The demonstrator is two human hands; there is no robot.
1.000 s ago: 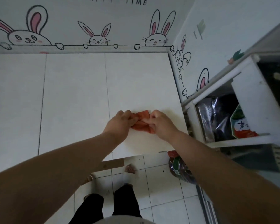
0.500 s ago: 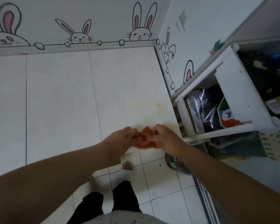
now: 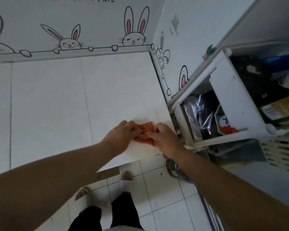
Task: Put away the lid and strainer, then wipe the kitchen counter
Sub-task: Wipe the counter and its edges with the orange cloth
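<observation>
An orange cloth [image 3: 144, 132] lies bunched on the white tiled counter [image 3: 57, 105], near its front right corner. My left hand [image 3: 120, 137] pinches the cloth's left side and my right hand [image 3: 163, 139] holds its right side, so both hands press it against the counter. Most of the cloth is hidden under my fingers. A faint yellowish stain [image 3: 157, 112] shows on the counter just behind the cloth. No lid or strainer is in view.
A white shelf rack [image 3: 230, 100] with bags and packets stands right beside the counter's right edge. A cream basket [image 3: 280, 152] sits lower right. A dark bottle [image 3: 175, 172] stands on the floor under my right forearm. Walls with rabbit drawings close the back and right.
Both hands slid the cloth toward the counter's front edge and to the right, then back a little from the edge. They kept hold of the cloth throughout.
</observation>
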